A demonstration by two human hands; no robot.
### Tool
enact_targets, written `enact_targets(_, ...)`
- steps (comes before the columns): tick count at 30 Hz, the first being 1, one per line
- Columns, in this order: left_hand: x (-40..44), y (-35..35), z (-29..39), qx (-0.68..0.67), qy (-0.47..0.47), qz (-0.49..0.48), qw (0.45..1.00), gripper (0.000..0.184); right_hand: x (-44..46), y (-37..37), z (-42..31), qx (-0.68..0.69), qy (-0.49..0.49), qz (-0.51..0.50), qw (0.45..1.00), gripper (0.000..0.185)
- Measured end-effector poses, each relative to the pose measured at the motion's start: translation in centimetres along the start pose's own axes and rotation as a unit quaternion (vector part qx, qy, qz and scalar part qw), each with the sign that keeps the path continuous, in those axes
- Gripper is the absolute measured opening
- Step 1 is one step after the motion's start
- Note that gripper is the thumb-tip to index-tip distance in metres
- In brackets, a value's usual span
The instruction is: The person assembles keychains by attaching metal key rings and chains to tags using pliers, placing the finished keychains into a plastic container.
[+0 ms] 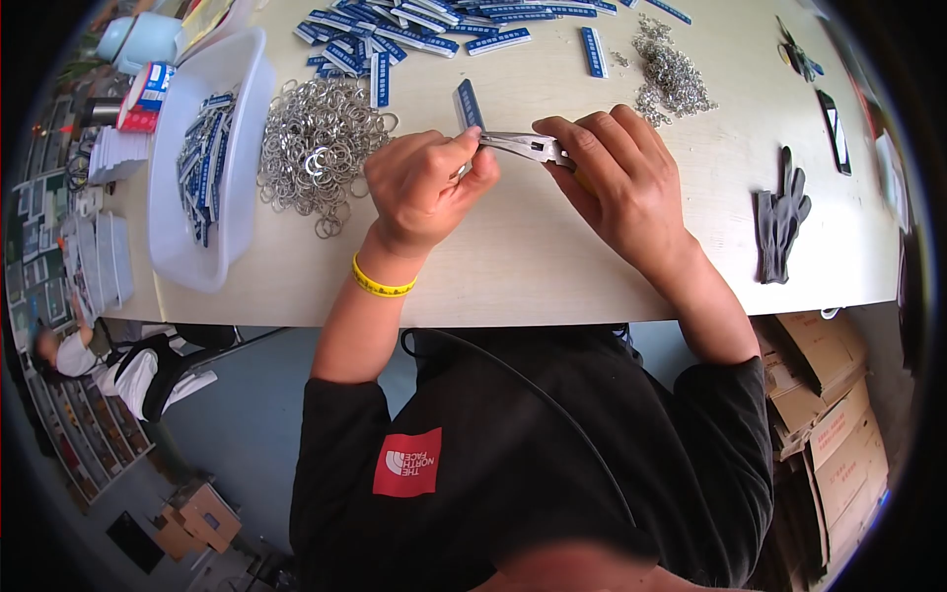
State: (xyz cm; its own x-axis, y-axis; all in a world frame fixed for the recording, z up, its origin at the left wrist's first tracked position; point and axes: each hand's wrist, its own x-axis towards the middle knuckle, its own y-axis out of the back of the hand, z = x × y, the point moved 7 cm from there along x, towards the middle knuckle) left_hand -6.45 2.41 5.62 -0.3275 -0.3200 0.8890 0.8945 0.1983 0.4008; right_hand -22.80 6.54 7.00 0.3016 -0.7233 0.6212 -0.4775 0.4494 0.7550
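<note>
My left hand [419, 187], with a yellow wristband [383, 279], is closed in a pinch at the lower end of a small blue-and-white tag [468, 102]. A bit of shiny metal, perhaps a ring, shows between its fingers. My right hand [621, 183] is wrapped round a pair of pliers [523, 145]. The pliers' jaws point left and meet the left fingertips at the tag's end; what they grip is too small to make out. Left of my left hand lies a heap of metal key rings [316, 148].
More blue tags [395, 25] are piled at the back, and others lie in a white plastic bin [161, 197]. Small metal links [671, 74] form a heap at back right. A grey glove [781, 222], phone [835, 131] and cutting tool [797, 54] lie right. A person [128, 370] is at far left.
</note>
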Motion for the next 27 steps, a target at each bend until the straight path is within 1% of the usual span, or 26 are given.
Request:
enact_targets(2,-0.2,0.0,-0.1,-0.013,0.015,-0.004,1.0,0.025,-0.1,0.0,0.1,-0.001,0.006,-0.007,1.0,0.028)
enact_targets(4,0.0,-0.1,0.1,-0.035,0.011,-0.001,0.999,0.024,-0.2,0.1,0.4,-0.005,0.012,-0.017,1.0,0.027)
enact_targets(7,-0.1,-0.6,0.5,-0.068,0.003,-0.01,0.998,0.023,-0.2,0.2,1.3,0.036,0.027,-0.057,0.997,0.026)
enact_targets(10,-0.1,-0.8,0.4,-0.084,0.009,-0.016,0.996,0.021,-0.1,-0.1,2.2,0.081,0.049,-0.053,0.994,0.028)
enact_targets(11,-0.1,-0.8,0.3,-0.088,0.012,-0.015,0.996,0.02,0.2,-0.2,2.3,0.102,0.042,-0.047,0.993,0.03)
enact_targets(14,-0.2,-0.6,-0.7,-0.085,0.048,-0.04,0.994,0.019,0.7,-0.1,1.6,0.106,0.023,-0.032,0.994,0.032)
enact_targets(15,0.6,-0.3,-0.5,-0.053,0.041,-0.062,0.996,0.02,0.7,-0.1,1.8,0.119,0.006,-0.027,0.992,0.032)
enact_targets(17,1.3,1.3,-1.7,-0.006,0.055,-0.03,0.998,0.023,0.6,-0.1,2.7,0.155,-0.017,-0.011,0.988,0.032)
enact_targets(18,1.9,2.7,-2.3,0.025,0.058,-0.014,0.998,0.025,0.5,-0.2,3.2,0.183,-0.047,-0.004,0.982,0.033)
enact_targets(19,2.6,4.8,-3.1,0.065,0.087,0.011,0.994,0.025,0.5,-0.4,3.4,0.183,-0.049,0.0,0.982,0.034)
enact_targets(20,3.3,7.4,-3.9,0.132,0.108,0.032,0.985,0.021,0.4,-0.5,3.5,0.177,-0.046,-0.001,0.983,0.034)
enact_targets(22,4.2,12.9,-6.1,0.261,0.169,0.051,0.949,0.015,0.6,-0.5,3.1,0.154,-0.037,-0.016,0.987,0.036)
enact_targets(24,4.0,18.4,-9.6,0.305,0.221,0.053,0.925,0.014,0.5,-0.6,2.5,0.149,-0.025,-0.023,0.988,0.037)
enact_targets(26,3.7,21.8,-13.3,0.316,0.263,-0.016,0.912,0.019,0.6,-0.9,2.0,0.149,-0.012,-0.035,0.988,0.036)
enact_targets(27,2.9,22.7,-15.0,0.324,0.287,-0.07,0.899,0.027,0.5,-0.9,1.8,0.148,-0.006,-0.042,0.988,0.036)
